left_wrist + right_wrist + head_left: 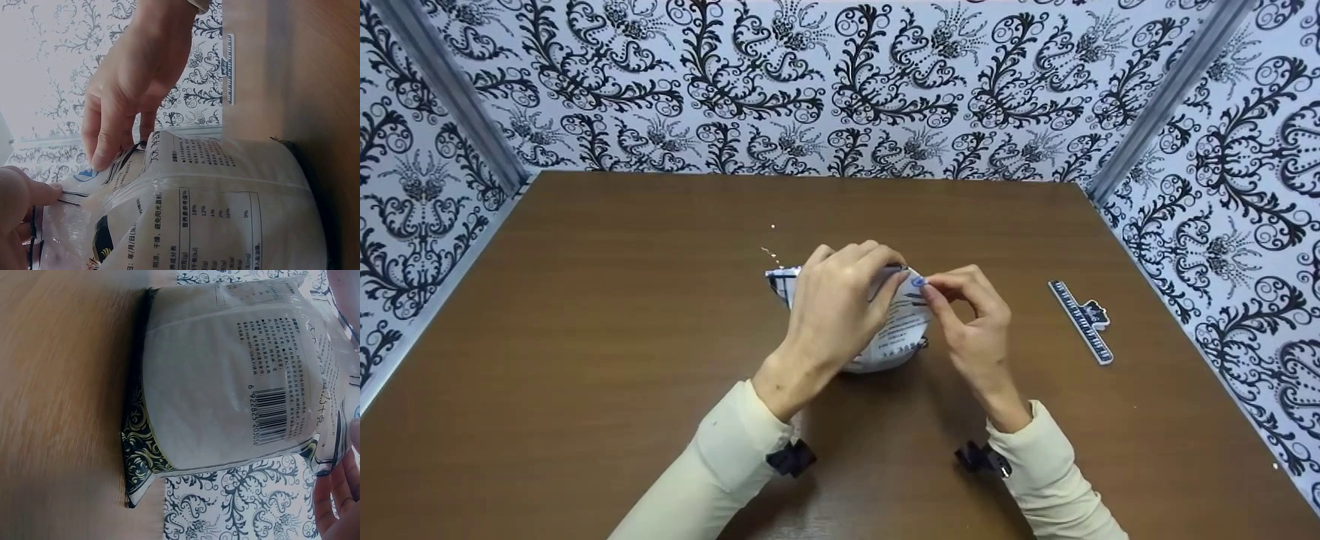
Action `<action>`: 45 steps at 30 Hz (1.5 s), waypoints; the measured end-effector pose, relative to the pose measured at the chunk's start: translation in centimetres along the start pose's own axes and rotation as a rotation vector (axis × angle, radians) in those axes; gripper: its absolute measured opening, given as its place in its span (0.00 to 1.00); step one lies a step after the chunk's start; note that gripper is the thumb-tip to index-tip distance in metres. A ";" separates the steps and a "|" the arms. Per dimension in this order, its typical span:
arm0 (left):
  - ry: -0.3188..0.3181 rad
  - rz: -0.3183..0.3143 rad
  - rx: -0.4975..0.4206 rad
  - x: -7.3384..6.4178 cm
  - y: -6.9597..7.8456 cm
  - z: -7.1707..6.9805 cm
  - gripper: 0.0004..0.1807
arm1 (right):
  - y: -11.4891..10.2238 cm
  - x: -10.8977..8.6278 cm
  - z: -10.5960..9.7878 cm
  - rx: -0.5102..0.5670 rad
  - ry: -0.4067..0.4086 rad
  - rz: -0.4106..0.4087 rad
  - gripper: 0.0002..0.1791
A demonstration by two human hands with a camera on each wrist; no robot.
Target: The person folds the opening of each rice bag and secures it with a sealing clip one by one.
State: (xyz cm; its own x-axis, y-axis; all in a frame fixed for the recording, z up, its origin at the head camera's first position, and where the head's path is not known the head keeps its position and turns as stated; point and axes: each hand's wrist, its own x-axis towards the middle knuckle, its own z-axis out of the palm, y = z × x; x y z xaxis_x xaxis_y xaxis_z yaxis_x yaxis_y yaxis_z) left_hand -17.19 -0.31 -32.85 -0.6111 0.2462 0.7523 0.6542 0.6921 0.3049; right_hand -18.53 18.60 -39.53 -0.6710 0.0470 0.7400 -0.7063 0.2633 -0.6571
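Observation:
A plastic bag of rice [901,330] with dark printed text stands on the table in front of me. Across its top edge, my left hand [836,300] grips the film between fingers and thumb. My right hand [979,322] pinches the top right corner of the bag between thumb and forefinger. In the left wrist view the bag's upper part [126,197] is creased and gathered between the two hands. The right wrist view shows its full, bulging side with a barcode [271,416]. Whether the bag's mouth is open cannot be told.
A black-and-white bag clip with a long straight bar [1081,322] lies on the table to the right. Small pale grains [769,253] are scattered behind the bag's left corner. Patterned walls [840,90] enclose the brown tabletop [622,315] at the back and sides.

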 end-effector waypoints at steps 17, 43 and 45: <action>-0.020 -0.038 0.003 0.2 0.0 0.0 0.06 | 0.5 -0.1 -0.3 -0.064 -0.014 -0.023 0.08; 0.053 0.009 -0.044 0.1 -0.1 0.1 0.04 | -0.9 1.1 0.7 -0.023 -0.007 -0.095 0.07; 0.056 0.007 -0.044 0.1 -0.1 0.2 0.04 | -0.8 1.0 0.7 -0.030 -0.010 -0.093 0.06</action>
State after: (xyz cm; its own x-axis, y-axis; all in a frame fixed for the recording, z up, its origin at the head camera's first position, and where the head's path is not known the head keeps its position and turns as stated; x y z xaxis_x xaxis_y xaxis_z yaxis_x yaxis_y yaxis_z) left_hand -17.41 -0.25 -32.90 -0.5811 0.2121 0.7857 0.6786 0.6593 0.3239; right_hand -18.81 17.81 -38.34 -0.6052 0.0114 0.7960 -0.7586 0.2949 -0.5810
